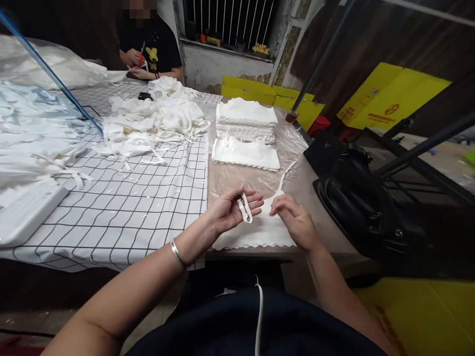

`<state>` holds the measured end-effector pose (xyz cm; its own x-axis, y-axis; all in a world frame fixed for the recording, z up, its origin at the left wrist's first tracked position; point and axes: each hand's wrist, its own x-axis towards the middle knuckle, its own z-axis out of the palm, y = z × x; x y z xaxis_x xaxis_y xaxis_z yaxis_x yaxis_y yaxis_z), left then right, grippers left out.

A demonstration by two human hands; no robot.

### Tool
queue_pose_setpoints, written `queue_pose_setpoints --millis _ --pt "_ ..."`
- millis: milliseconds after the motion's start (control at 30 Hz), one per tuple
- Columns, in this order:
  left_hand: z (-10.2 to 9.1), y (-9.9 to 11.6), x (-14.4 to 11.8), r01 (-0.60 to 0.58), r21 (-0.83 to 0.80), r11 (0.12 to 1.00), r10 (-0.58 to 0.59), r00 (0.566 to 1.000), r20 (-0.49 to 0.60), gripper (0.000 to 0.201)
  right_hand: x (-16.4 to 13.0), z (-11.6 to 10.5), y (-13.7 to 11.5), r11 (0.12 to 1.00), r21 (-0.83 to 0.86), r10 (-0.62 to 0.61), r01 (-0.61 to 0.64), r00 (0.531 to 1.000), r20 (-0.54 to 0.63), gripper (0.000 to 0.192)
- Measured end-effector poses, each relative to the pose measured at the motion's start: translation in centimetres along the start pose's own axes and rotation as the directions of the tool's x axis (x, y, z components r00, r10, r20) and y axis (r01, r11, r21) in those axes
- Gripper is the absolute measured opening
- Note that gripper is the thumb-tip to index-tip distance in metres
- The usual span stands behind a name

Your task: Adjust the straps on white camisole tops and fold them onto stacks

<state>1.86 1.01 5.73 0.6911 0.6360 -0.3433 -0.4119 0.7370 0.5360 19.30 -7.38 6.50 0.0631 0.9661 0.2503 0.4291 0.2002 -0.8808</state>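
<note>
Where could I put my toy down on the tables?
Try the front of the checked cloth, between the flat white box and the left hand, though little scraps dot it. A smaller gap lies between that hand and the folded white stack. White heaps crowd the back; a black bag crowds the right.

Cloth piece (256,236) lay at the table's (326,235) near edge, strap (249,215) in the left hand (230,213) above it, cloth stack (247,111) stood beyond, cloth heap (156,116) spread to its left — bag (349,193) sat at right, co-worker (166,47) was far left.
</note>
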Motion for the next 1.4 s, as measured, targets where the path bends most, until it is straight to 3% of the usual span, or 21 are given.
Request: queue_pose_setpoints --millis 33,100,167,233,300,400,500,633,800,933,1067,1133,1200,1267,1300,1400 --pt "0.0 0.2 0.0 -0.006 0.079 0.997 0.004 1.000 0.023 0.028 0.1 0.1 0.6 0.994 0.066 0.089 -0.085 0.994 -0.055 0.041" --pt "0.1 0.6 -0.2 -0.079 0.349 0.934 0.056 0.996 0.076 0.022 0.9 0.4 1.4 0.956 0.210 0.214 -0.203 0.977 -0.027 0.040" --pt "0.1 1.0 -0.3 -0.179 0.607 0.774 0.142 0.984 0.109 0.021 1.9 1.0 1.7 0.919 0.309 0.226 -0.244 0.970 0.091 0.040" --pt "0.0 1.4 -0.3 -0.221 0.713 0.665 0.204 0.973 0.111 0.026 2.6 1.7 1.7 0.899 0.368 0.180 -0.238 0.966 0.185 0.043" --pt "-0.3 1.6 0.0 -0.205 0.726 0.656 0.203 0.975 0.092 0.029 3.1 2.5 1.6 0.885 0.397 0.154 -0.243 0.958 0.241 0.046" --pt "-0.7 2.2 0.8 -0.125 0.690 0.713 0.137 0.990 0.038 0.033 3.4 3.3 1.7 0.872 0.391 0.182 -0.293 0.938 0.296 0.039" --pt "-0.9 2.9 1.9 -0.021 0.597 0.802 0.023 1.000 0.005 0.035 3.5 3.5 2.1 0.858 0.350 0.237 -0.376 0.894 0.380 0.040" --pt "-0.9 3.9 3.1 0.031 0.558 0.829 -0.051 0.998 0.020 0.031 3.4 3.5 2.2 0.829 0.304 0.297 -0.470 0.829 0.474 0.042" --pt "-1.0 5.1 4.3 0.038 0.571 0.820 -0.022 0.999 -0.034 0.025 3.2 2.8 2.5 0.830 0.235 0.318 -0.505 0.776 0.545 0.042" --pt "-1.2 5.8 4.9 0.049 0.527 0.849 0.023 0.992 -0.128 0.019 3.1 2.3 3.0 0.732 0.247 0.388 -0.635 0.686 0.615 0.043" --pt "-1.3 6.0 5.6 0.049 0.501 0.864 0.052 0.981 -0.187 0.017 3.2 2.1 3.0 0.658 0.267 0.435 -0.704 0.645 0.629 0.040" --pt "-1.3 6.2 5.9 0.053 0.506 0.861 0.064 0.975 -0.211 0.018 3.5 2.0 2.8 0.658 0.246 0.451 -0.712 0.634 0.629 0.040" --pt "-1.5 6.4 6.0 0.045 0.547 0.836 0.088 0.973 -0.215 0.020 3.8 2.0 2.7 0.692 0.238 0.458 -0.681 0.670 0.585 0.038" --pt "-1.8 6.3 5.6 0.010 0.685 0.729 0.167 0.967 -0.191 0.025 4.4 1.8 2.8 0.733 0.262 0.459 -0.627 0.741 0.490 0.036" --pt "-2.1 6.0 5.2 -0.005 0.785 0.619 0.219 0.962 -0.166 0.029 4.7 1.7 2.9 0.747 0.285 0.459 -0.601 0.775 0.434 0.036" --pt "-2.9 3.9 3.4 0.008 0.993 0.121 0.335 0.941 -0.049 0.038 5.7 1.1 3.6 0.750 0.375 0.468 -0.545 0.838 0.281 0.036"
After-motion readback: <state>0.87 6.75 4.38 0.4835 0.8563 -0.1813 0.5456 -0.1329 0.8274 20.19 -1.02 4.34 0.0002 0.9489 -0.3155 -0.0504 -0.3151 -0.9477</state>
